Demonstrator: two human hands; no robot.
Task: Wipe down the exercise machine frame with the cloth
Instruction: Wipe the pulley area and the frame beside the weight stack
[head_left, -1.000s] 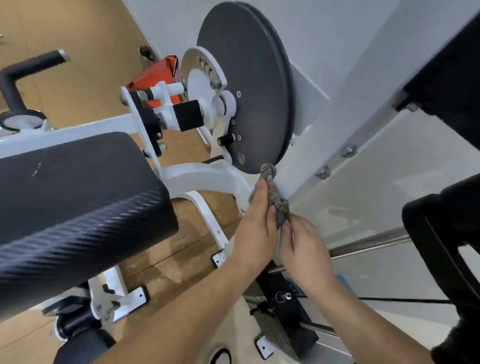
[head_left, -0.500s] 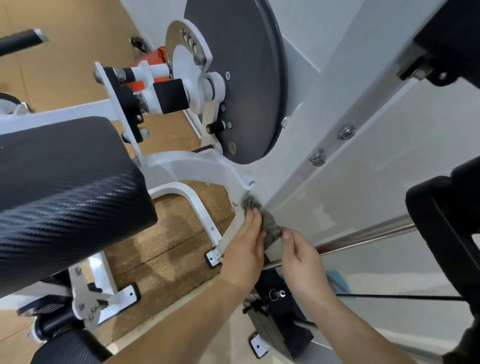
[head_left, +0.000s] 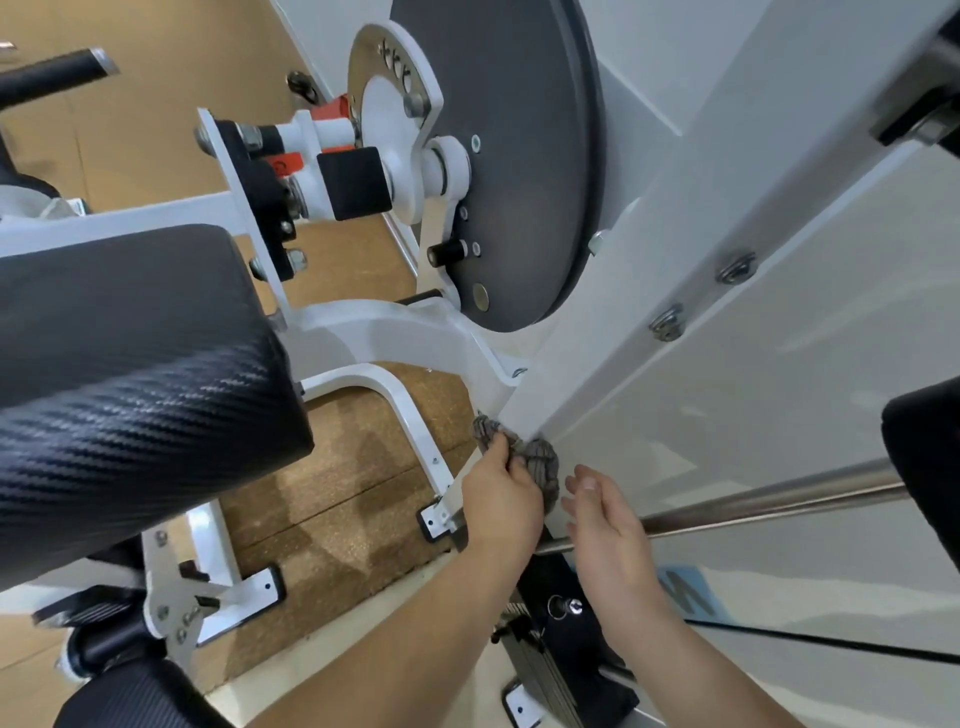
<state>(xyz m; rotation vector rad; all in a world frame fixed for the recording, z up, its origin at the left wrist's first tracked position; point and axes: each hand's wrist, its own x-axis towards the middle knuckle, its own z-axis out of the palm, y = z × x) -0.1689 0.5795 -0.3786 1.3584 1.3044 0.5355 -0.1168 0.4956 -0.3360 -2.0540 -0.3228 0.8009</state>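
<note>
**Cloth** (head_left: 524, 457): grey and bunched into a wad. It is lying pressed against the lower edge of the white frame upright (head_left: 649, 291), low and just right of centre in the head view.

**Left hand** (head_left: 501, 504): reaching up from 7 o'clock. Its grip is holding the cloth, with the fingers curling over the wad and pressing it to the frame.

**Right hand** (head_left: 605, 525): sitting at 4 o'clock of the cloth, just beside it. Its grip is loose and holding nothing, fingers relaxed. Whether the fingertips are touching the cloth cannot be told.

**Frame upright:** running from the cloth toward 1 o'clock and carrying two bolts (head_left: 667, 322) along its edge.

**Dark disc** (head_left: 519, 156): standing at 12 o'clock of the cloth.

**Curved white frame arm** (head_left: 395, 338): branching off toward 10 o'clock.

**Black cushion** (head_left: 130, 374): filling the 9 o'clock side.

**Steel bar** (head_left: 769, 499): stretching out to 3 o'clock and passing behind the right hand.

**Weight stack** (head_left: 550, 665): sitting at 6 o'clock, below the wrists.

**Cork-brown floor** (head_left: 337, 478): showing at 8 o'clock between the frame legs.
</note>
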